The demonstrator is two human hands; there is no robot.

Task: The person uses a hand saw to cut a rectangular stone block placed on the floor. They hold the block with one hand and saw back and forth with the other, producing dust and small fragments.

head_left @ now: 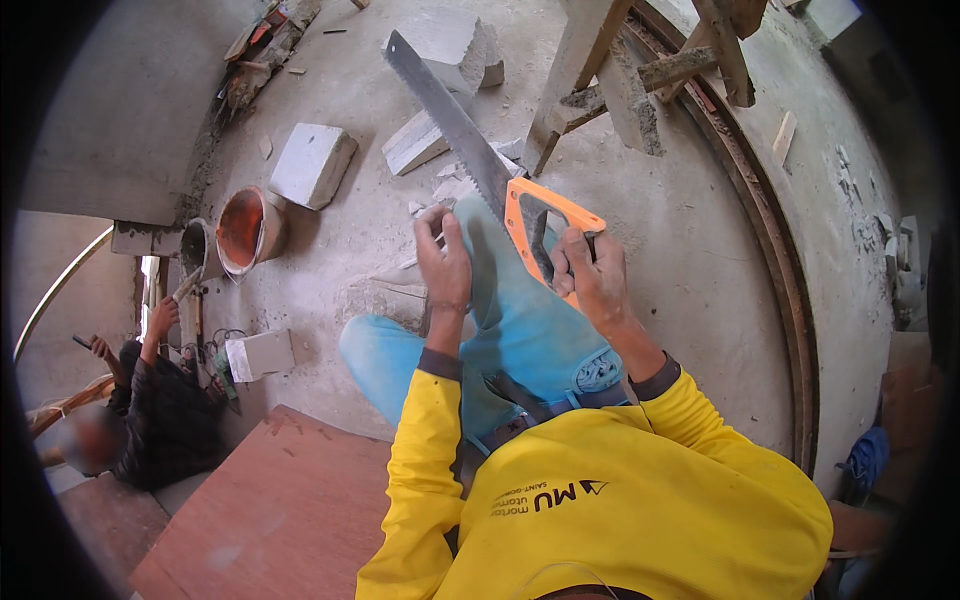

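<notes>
while the saw [470, 145] is gripped by its orange handle [517, 215] in the right hand [594, 275], its grey blade [427, 90] is pointed away from the body, upward and to the left. the left hand [443, 262] is held near the saw, apart from its handle, with the fingers curled inward; whether anything small is pinched there cannot be told. the handle is held above the blue trousers [540, 320], in front of the yellow shirt [620, 500]. beyond the blade, a pale block [435, 45] is seen on the concrete floor [340, 240], with a slanted slab [415, 143] just beside it. farther left, a white block [310, 165] is set near a bucket [240, 232] whose inside is stained orange. a wooden trestle [590, 80] is placed to the right of the blade. at the lower left, a reddish board [270, 510] is seen, and a dark phone-like object [82, 342] is held by a co-worker [170, 420].
</notes>
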